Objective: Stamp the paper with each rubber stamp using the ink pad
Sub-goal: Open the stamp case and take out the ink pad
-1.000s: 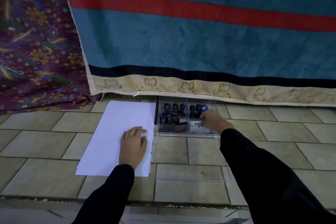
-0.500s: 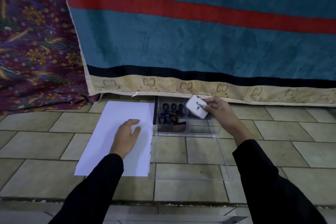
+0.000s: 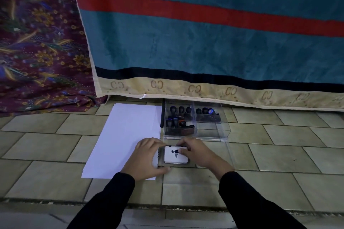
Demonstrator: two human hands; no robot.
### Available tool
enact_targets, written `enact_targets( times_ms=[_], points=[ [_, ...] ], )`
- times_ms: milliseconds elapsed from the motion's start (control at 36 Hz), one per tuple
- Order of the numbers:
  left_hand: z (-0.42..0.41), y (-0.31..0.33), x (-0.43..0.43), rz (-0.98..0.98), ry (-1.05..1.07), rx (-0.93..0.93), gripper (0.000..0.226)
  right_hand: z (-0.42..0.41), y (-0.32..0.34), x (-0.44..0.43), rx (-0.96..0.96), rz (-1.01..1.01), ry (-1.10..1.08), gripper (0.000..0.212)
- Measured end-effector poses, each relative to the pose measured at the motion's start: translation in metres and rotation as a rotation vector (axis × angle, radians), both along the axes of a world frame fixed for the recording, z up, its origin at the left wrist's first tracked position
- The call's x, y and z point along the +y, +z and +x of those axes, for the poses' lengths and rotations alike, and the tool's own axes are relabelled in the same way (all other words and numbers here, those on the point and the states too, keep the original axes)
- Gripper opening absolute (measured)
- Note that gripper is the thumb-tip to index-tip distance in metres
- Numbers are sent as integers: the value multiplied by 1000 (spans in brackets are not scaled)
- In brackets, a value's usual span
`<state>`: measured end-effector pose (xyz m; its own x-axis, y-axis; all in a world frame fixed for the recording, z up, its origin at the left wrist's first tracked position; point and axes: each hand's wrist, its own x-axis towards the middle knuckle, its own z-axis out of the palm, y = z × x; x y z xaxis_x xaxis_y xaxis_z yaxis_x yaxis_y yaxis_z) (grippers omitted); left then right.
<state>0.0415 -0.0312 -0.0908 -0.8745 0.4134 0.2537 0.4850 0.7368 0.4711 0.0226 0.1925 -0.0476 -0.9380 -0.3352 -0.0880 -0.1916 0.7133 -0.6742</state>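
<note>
Lifted out of the clear box (image 3: 214, 134), ink pad (image 3: 176, 156) now sits centre frame on floor, lid shut, both hands gripping: left hand (image 3: 144, 160), right hand (image 3: 198, 151). Rubber stamps (image 3: 179, 125) remain in box compartments, paper (image 3: 126, 135) left.

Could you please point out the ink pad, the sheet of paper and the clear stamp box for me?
ink pad (image 3: 176, 156): head view, on its white lid.
paper (image 3: 130, 132): head view, on its bare middle.
clear stamp box (image 3: 214, 133): head view, on its front wall.
</note>
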Motion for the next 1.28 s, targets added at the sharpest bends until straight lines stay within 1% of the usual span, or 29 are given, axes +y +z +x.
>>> enact_targets(
  times_ms=[56, 194, 250, 306, 333, 389, 444, 500, 611, 667, 722, 806, 833, 889, 944, 1000, 1083, 1167, 1278],
  points=[
    [-2, -1, 1, -6, 17, 18, 67, 2, -3, -1, 66, 65, 33, 18],
    [-3, 0, 7, -25, 46, 24, 57, 8, -8, -2, 115, 179, 63, 30],
    [-2, 0, 9, -5, 56, 14, 54, 13, -7, -2, 140, 173, 77, 40],
    [-2, -1, 9, 16, 65, 7, 54, 18, -6, -1, 182, 169, 122, 55],
    [-2, -2, 10, 23, 66, 4, 55, 19, -7, 0, 227, 210, 162, 60],
    [-3, -4, 9, 27, 63, 0, 55, 22, -9, 1, 318, 293, 221, 64],
    [-4, -4, 9, 28, 64, -3, 55, 23, -9, 1, 368, 303, 227, 61],
    [-4, -5, 8, 34, 65, -10, 55, 23, -9, 1, 377, 288, 224, 57],
    [-5, -6, 7, 43, 68, -42, 57, 22, -5, 2, 303, 196, 175, 47],
    [-5, -5, 7, 44, 71, -58, 58, 20, 1, 3, 252, 141, 137, 38],
    [-5, -5, 7, 52, 73, -79, 62, 17, 7, 3, 203, 77, 95, 23],
    [-5, -3, 7, 69, 100, -118, 78, 10, 12, 1, 197, -1, 29, 6],
    [-5, -2, 7, 76, 109, -130, 83, 8, 13, 1, 207, -20, 1, 6],
    [-5, -1, 8, 91, 118, -148, 92, 4, 12, -2, 239, -45, -78, 17],
    [-4, 0, 7, 101, 119, -161, 100, 0, 10, -5, 269, -43, -161, 24],
    [-3, -1, 7, 105, 118, -174, 105, -3, 6, -8, 257, -45, -243, 25],
    [-2, 0, 8, 94, 120, -188, 111, -6, 1, -10, 206, -22, -328, 17],
    [-3, 1, 8, 66, 121, -188, 115, -8, -3, -10, 219, 49, -312, 14],
    [-2, -1, 9, 22, 129, -182, 116, -8, -5, -10, 270, 195, -198, 22]
  ],
)
